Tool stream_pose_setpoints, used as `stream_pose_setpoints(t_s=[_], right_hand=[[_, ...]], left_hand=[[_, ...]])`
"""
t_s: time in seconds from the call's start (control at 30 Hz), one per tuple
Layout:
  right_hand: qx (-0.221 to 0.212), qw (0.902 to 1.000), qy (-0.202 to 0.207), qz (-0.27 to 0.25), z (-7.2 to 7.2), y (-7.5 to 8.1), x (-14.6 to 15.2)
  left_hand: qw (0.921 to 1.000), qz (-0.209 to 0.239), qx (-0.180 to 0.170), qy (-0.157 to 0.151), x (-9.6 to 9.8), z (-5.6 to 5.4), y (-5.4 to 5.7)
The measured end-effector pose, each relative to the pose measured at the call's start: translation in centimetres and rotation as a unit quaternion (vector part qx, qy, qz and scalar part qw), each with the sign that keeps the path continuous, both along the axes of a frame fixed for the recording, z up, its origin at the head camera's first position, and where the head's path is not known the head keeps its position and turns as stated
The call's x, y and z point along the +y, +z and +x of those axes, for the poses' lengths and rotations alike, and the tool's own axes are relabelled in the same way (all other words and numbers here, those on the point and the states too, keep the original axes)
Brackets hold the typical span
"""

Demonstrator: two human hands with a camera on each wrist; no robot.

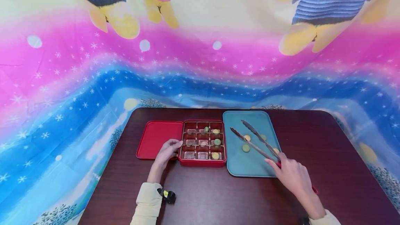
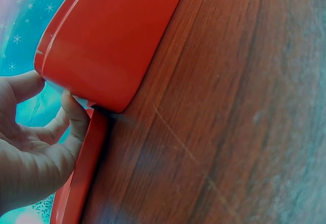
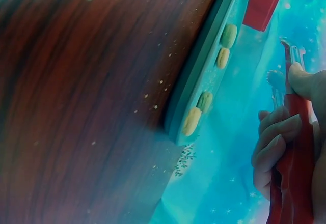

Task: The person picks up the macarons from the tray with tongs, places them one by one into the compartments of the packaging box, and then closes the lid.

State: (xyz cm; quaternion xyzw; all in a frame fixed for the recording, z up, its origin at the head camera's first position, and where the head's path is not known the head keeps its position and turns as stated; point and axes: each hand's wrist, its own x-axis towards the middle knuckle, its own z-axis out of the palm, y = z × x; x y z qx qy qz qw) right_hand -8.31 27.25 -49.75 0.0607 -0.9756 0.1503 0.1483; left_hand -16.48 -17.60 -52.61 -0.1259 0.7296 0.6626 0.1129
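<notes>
Red-handled tongs [image 3: 298, 168] are sitting in the grip of the person's right hand [image 1: 293, 174], fingers wrapping round the handles; their long arms are spreading wide over a teal tray [image 1: 250, 166]. Two green macarons [image 1: 246, 148] and two yellow macarons [image 1: 247, 137] are lying on that tray. Just to its left, a red box [image 1: 203, 163] is showing nine compartments: its right column is holding yellow, green and yellow pieces from back to front, and another green one is sitting in the back middle compartment. Whether the centre compartment is holding something pinkish, I can't tell. The left hand [image 1: 167, 153] is pinching the box's left side between thumb and fingers. Beyond it, a red lid [image 1: 160, 140] is lying flat on the dark wooden table [image 1: 200, 197].
</notes>
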Motion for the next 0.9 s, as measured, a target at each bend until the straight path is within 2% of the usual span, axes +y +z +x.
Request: stream_pose_setpoints(t_s=[0.2,0.57,0.9], right_hand=[[0.032,0.9994,0.005,0.006,0.3,-0.4,0.5],[0.022,0.9997,-0.007,0.008,0.5,-0.8,1.0],[0.048,0.9987,-0.006,0.014,0.8,-1.4,1.5]], left_hand=[[1.0,0.004,0.001,0.002,0.1,-0.1,-0.2],[0.9997,0.022,0.013,0.0,0.2,-0.1,-0.4],[0.9998,0.014,0.012,0.002,0.1,0.0,-0.3]])
